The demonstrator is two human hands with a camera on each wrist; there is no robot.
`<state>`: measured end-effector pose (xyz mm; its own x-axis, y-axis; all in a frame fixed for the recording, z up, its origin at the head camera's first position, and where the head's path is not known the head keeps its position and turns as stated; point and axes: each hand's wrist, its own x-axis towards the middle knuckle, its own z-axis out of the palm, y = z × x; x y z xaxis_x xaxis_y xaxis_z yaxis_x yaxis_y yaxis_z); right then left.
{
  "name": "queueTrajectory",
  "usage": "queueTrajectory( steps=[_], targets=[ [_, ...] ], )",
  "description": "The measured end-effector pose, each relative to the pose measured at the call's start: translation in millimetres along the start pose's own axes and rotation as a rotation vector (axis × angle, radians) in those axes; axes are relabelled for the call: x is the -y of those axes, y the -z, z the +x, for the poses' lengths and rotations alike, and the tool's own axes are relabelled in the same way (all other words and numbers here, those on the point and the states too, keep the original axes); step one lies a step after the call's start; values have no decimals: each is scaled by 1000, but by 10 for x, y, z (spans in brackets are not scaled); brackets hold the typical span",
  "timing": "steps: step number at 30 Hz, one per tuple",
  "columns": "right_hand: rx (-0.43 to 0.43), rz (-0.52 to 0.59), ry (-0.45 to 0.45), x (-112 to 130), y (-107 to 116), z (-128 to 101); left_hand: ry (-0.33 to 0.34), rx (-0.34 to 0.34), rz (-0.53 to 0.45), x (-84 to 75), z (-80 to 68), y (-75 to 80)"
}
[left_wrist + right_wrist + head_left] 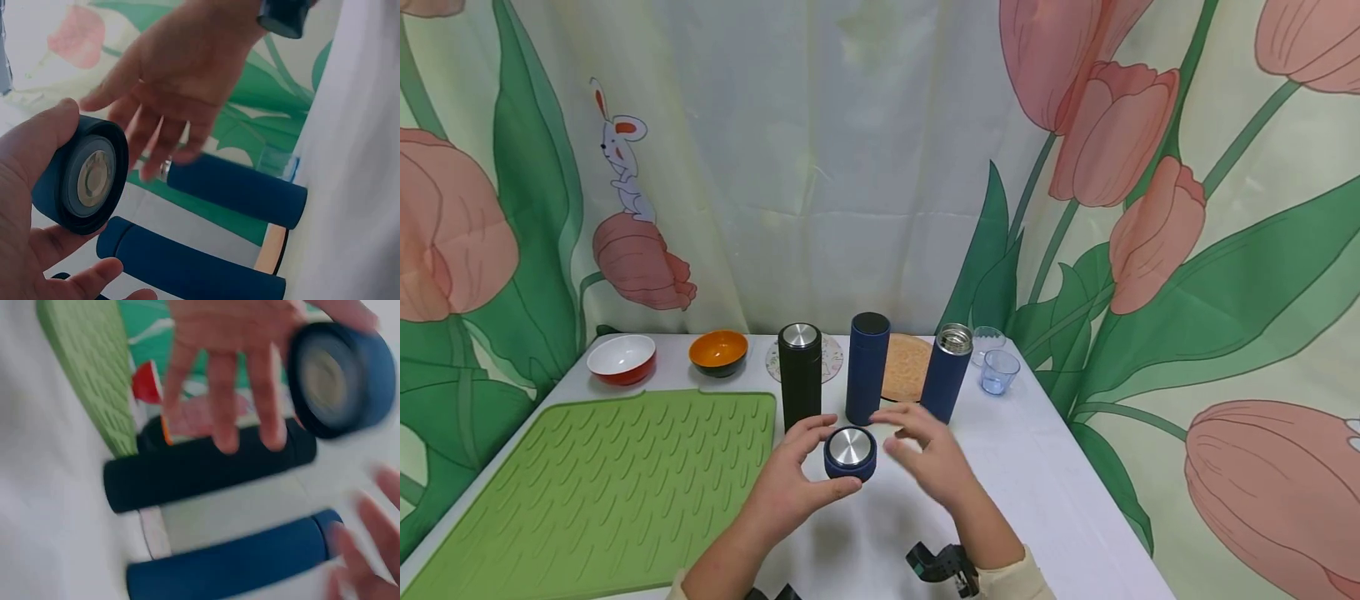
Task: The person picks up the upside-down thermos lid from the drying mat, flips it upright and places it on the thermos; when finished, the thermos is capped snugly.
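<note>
Left hand (790,487) grips blue lid (850,454) above white counter (1060,483), fingers curled round its rim. Right hand (928,462) at lid's 3 o'clock, fingers spread, holding nothing. Open blue flask (946,373) upright at lid's 1 o'clock.

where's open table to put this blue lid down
Bare white table lies right of the right hand, below the clear cups. The green mat at left is bare too. Behind the lid in the left hand, three flasks crowd the centre.

Blue steel-topped lid (850,453), upright, seemingly off the table
</note>
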<state>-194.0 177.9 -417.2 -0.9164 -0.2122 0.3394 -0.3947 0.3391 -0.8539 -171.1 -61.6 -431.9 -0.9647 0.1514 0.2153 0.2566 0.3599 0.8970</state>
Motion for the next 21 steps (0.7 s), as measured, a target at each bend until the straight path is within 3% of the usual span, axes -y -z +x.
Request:
queueTrajectory(
  steps=[4, 6, 8, 13, 17, 21],
  targets=[
    [-453, 5, -81, -155, 317, 187, -9, -16, -25, -4, 8, -28],
    [-563, -28, -178, -307, 461, 313, -15, -18, -48, -14, 23, -56],
    [-552, -73, -273, -499, 559, 420, -20, -12, -73, -29, 56, -100],
    [-391, -140, -416, -912, 601, 577, -37, 31, -86, -97, 208, -271],
    [-357, -162, -405, -1088, 554, 615, -61, 65, -81, -181, 366, -421],
    [-345, -165, -339, -1178, 534, 647, -63, 73, -96, -299, 575, -579]
  ],
)
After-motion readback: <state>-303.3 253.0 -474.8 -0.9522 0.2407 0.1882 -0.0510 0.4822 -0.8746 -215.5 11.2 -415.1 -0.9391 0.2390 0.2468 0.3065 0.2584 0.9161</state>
